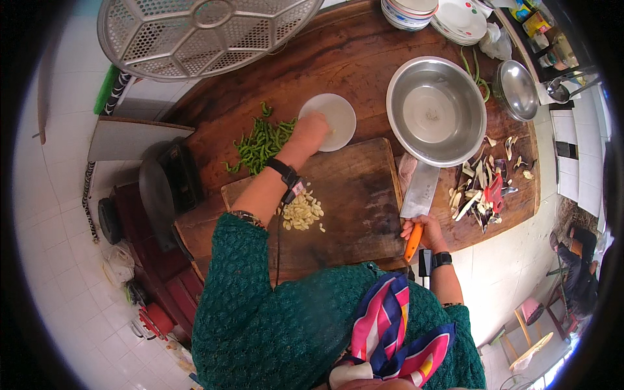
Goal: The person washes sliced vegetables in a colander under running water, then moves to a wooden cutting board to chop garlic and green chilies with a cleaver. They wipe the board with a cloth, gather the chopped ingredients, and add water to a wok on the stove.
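Note:
My left hand reaches over the white bowl, its fingers turned down inside and mostly hidden; a small pale bit shows beside them. My right hand is around the orange handle of a cleaver, whose broad blade points away from me past the board's right edge. Pale sliced pieces, perhaps garlic, lie heaped on the wooden cutting board under my left wrist. Green chili peppers are piled beyond the board's left part, beside the bowl.
A large steel basin stands behind the cleaver, its rim over the blade's tip. Peelings and a red peeler lie on the right. Stacked plates and bowls stand at the back. Far right, a person sits.

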Demonstrator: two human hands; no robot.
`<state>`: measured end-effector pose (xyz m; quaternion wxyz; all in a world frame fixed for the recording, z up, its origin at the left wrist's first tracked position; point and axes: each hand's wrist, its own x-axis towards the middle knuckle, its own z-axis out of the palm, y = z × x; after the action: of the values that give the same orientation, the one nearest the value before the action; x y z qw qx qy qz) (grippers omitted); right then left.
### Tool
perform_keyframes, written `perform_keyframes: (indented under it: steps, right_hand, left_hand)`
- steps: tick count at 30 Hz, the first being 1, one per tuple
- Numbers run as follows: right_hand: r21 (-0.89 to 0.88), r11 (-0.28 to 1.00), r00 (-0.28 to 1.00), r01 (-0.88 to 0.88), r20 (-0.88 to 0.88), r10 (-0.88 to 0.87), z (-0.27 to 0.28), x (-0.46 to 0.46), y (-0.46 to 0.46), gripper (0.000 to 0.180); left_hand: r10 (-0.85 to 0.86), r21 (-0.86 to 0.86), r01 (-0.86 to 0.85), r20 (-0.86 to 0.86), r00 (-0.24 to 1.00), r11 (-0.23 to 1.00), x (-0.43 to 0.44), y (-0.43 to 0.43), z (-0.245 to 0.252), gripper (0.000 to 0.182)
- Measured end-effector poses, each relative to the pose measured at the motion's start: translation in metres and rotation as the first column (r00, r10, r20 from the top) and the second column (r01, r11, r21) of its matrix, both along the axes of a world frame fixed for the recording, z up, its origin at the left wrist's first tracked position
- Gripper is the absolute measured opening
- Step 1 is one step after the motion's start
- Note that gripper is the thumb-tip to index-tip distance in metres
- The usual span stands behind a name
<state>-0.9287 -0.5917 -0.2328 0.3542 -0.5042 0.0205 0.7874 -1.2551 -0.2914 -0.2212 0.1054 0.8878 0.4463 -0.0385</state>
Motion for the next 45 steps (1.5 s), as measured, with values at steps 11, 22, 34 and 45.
perform_keyframes:
  steps: [11,22,34,45]
  right_hand:
    - [0.031,0.999,1.0,-0.008,0.021,0.007,0.002,-0.002,0.0,0.024]
    - [0.063,0.998,0.999,0.028,0.021,-0.029,0.003,-0.004,-0.001,0.022]
    - [0.049,0.998,0.998,0.036,0.042,-0.038,0.003,-0.005,-0.002,0.021]
    - [0.06,0.998,0.999,0.029,0.029,-0.031,0.003,-0.004,-0.002,0.022]
  left_hand:
    - [-0.043,-0.197,0.008,-0.177,0.983,0.98,0.005,-0.011,0.053,0.015]
    - [-0.097,-0.137,0.082,-0.104,0.99,0.987,-0.02,-0.014,0.064,0.012]
    - [-0.334,-0.059,0.337,0.056,0.941,0.94,-0.043,-0.017,0.064,0.006]
    - [-0.171,-0.146,0.246,0.396,0.902,0.958,-0.062,-0.029,0.076,0.021]
